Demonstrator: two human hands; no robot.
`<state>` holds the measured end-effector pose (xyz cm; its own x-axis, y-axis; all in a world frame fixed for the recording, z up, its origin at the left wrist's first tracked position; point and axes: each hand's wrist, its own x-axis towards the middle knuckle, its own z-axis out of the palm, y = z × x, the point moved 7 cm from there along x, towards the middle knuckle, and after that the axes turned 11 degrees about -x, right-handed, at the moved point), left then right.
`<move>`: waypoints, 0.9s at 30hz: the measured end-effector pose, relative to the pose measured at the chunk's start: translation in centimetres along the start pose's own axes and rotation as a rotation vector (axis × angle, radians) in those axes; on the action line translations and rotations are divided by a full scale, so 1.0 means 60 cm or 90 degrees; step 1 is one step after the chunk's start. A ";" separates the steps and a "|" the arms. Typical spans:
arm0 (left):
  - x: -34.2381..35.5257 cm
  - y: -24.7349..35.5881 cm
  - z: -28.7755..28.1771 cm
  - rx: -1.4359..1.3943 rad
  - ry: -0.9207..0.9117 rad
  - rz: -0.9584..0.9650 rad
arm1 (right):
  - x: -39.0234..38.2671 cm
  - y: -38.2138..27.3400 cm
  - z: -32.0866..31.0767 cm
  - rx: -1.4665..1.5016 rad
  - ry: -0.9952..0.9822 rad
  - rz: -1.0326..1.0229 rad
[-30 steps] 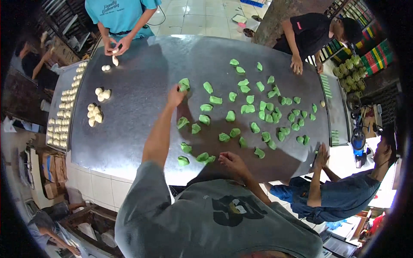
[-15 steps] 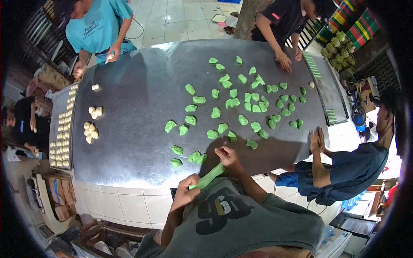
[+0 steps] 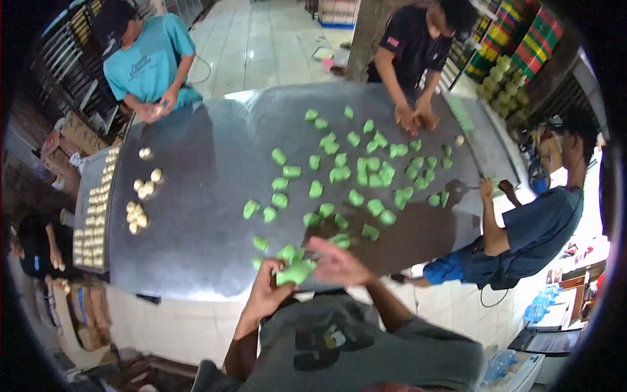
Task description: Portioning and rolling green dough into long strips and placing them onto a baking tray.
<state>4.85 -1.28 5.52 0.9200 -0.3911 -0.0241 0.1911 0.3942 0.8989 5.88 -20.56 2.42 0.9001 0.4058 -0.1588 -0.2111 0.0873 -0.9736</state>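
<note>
A folded piece of green dough (image 3: 297, 272) is in my left hand (image 3: 265, 294), thumb and fingers closed on its left side. My right hand (image 3: 343, 264) is raised just right of it, blurred, with its fingers stretched out and apart from the dough. Both hands are at the near edge of the metal table (image 3: 215, 222). Just beyond them lie green dough pieces (image 3: 290, 252), partly hidden behind my hands. Many more green dough pieces (image 3: 373, 173) are spread over the table's middle and right.
Pale dough balls (image 3: 144, 189) sit in small groups at left, beside a tray (image 3: 91, 245) of pale balls in rows. Another tray (image 3: 499, 140) with green strips stands at right. Co-workers stand at the far left (image 3: 147, 62), far right (image 3: 411, 52) and right side (image 3: 542, 222).
The green dough, stretched between both hands before, is now bunched in my left hand. My right hand has let go. The right-side person's hands have moved to the tray. The view has shifted.
</note>
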 end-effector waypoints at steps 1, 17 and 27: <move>0.016 -0.007 0.010 -0.023 0.017 -0.027 | 0.006 -0.017 0.007 -0.085 0.008 -0.039; -0.009 -0.044 -0.004 0.559 -0.147 -0.147 | 0.059 -0.041 0.049 -0.586 -0.084 0.001; 0.014 0.035 -0.001 0.826 -0.085 0.114 | 0.096 0.039 0.142 -0.417 -0.238 0.199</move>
<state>6.08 -0.74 7.38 0.8430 -0.5255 0.1146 -0.4634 -0.6016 0.6506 7.31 -10.28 0.66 0.6257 0.6102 -0.4860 -0.0609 -0.5829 -0.8103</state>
